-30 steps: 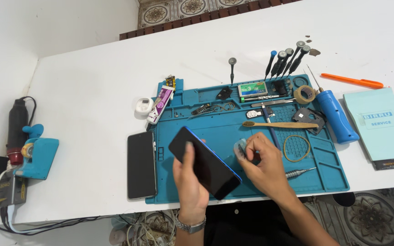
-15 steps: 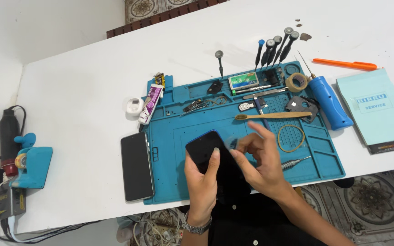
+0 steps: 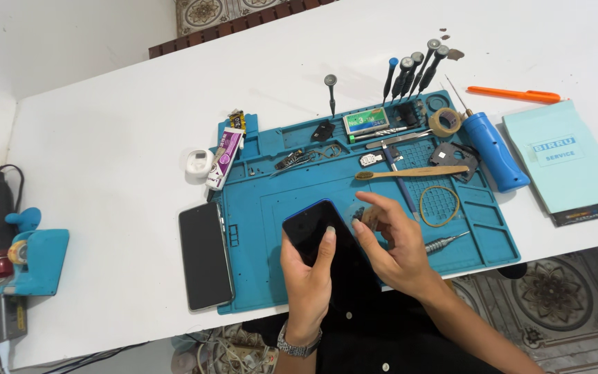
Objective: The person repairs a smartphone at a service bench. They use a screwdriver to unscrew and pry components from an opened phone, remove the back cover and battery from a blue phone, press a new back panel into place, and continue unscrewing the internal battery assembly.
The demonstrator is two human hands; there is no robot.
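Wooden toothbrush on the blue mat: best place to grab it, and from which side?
Take the wooden toothbrush at mid-handle, from above, probably with fingers pinching across its narrow width. It lies flat and nearly level on the blue mat, bristle head toward the left. The middle crosses a thin tool, so grip slightly right of centre, where the handle looks free.

Bare table [image 3: 105,138] left of the mat [image 3: 278,201] – open; rightward, toothbrush [image 3: 413,172], rubber band [image 3: 440,206] and screwdriver [image 3: 444,242] crowd the way.

Head-height view, steeply down onto worktable [image 3: 105,138]
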